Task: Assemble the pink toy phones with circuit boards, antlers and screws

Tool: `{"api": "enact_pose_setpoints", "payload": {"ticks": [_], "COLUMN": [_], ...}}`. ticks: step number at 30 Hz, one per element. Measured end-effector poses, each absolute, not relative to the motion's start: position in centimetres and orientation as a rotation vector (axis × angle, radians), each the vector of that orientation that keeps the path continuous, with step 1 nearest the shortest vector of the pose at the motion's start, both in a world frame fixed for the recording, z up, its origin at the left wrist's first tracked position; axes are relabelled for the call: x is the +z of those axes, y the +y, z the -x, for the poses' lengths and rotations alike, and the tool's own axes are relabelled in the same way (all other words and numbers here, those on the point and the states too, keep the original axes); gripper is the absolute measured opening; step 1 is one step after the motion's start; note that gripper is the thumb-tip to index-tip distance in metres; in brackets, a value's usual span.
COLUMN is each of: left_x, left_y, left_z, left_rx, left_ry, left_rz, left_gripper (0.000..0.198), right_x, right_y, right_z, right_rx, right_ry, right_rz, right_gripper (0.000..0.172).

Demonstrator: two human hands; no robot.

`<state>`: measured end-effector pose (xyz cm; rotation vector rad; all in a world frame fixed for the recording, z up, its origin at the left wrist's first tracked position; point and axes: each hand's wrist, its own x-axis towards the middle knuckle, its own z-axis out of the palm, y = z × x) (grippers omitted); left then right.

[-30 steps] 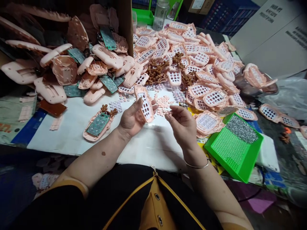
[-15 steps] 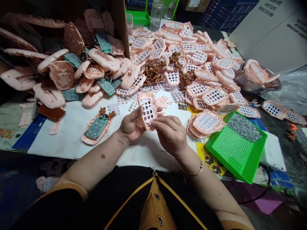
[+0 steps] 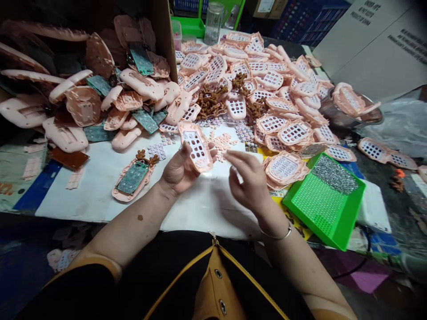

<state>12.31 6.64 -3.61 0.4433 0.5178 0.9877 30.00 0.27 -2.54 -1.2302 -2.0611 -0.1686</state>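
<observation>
My left hand (image 3: 180, 173) holds a pink plastic shell (image 3: 196, 149) with rows of holes, tilted over the white sheet. To its right, my right hand (image 3: 247, 180) is apart from the shell, its fingers spread and slightly blurred, with nothing visible in them. Small pink pieces (image 3: 224, 141) lie just beyond both hands. Left of my left hand, a pink shell with a green circuit board (image 3: 132, 178) and brown antler-like parts (image 3: 147, 157) rests on the sheet. A stack of pink shells (image 3: 285, 168) is right of my right hand.
A green tray (image 3: 322, 200) of small metal pieces stands at the right. Behind are a large pile of pink shells (image 3: 295, 132) and brown parts (image 3: 211, 101). At left, an open box (image 3: 168, 40) has shells and boards around it. A metal bowl (image 3: 373, 118) sits far right.
My right hand has come away from the shell, moved slightly right and opened. The shell in my left hand has shifted left and tilted more.
</observation>
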Motion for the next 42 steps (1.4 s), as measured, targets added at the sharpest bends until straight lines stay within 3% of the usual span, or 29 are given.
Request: {"api": "enact_pose_setpoints", "payload": {"ticks": [4,7,13,18,20,25,27,33,42], "left_x": [-3.0,-2.5,-2.0,-2.4,-2.5,-2.6,-2.6,-2.6,-3.1], "left_y": [7.2,7.4,7.4,7.5,7.5,7.4,7.3,7.1,6.6], "left_z": [-12.0,-11.8,-11.7,-11.8,-11.8,-11.9,-12.1,-12.3,-12.4], "left_rx": [1.179,1.238,1.217,1.205,1.2,1.202,1.193,1.148,1.061], "left_ry": [0.604,0.626,0.627,0.628,0.623,0.619,0.617,0.645,0.491], "left_rz": [-0.413,-0.389,-0.343,-0.333,-0.332,-0.334,-0.336,-0.337,-0.456], "left_gripper": [0.064,0.065,0.054,0.055,0.052,0.052,0.054,0.056,0.053], "right_x": [-4.4,-5.3,-4.6,-5.0,-5.1,-4.4,-4.2,-4.3,-2.4], "right_y": [2.2,3.7,5.1,5.4,5.5,5.0,4.5,3.6,3.2], "right_z": [-31.8,-30.9,-26.9,-27.4,-28.1,-29.7,-30.1,-29.9,-30.6], "right_rx": [0.042,0.155,-0.058,-0.016,0.183,1.132,1.297,1.359,1.03], "right_ry": [-2.055,-2.275,-2.639,-2.479,-2.153,-1.003,-0.781,-0.686,-0.972], "right_rz": [1.583,1.602,1.534,1.573,1.615,1.393,1.285,1.185,1.431], "right_gripper": [0.033,0.03,0.02,0.02,0.019,0.013,0.015,0.017,0.017]}}
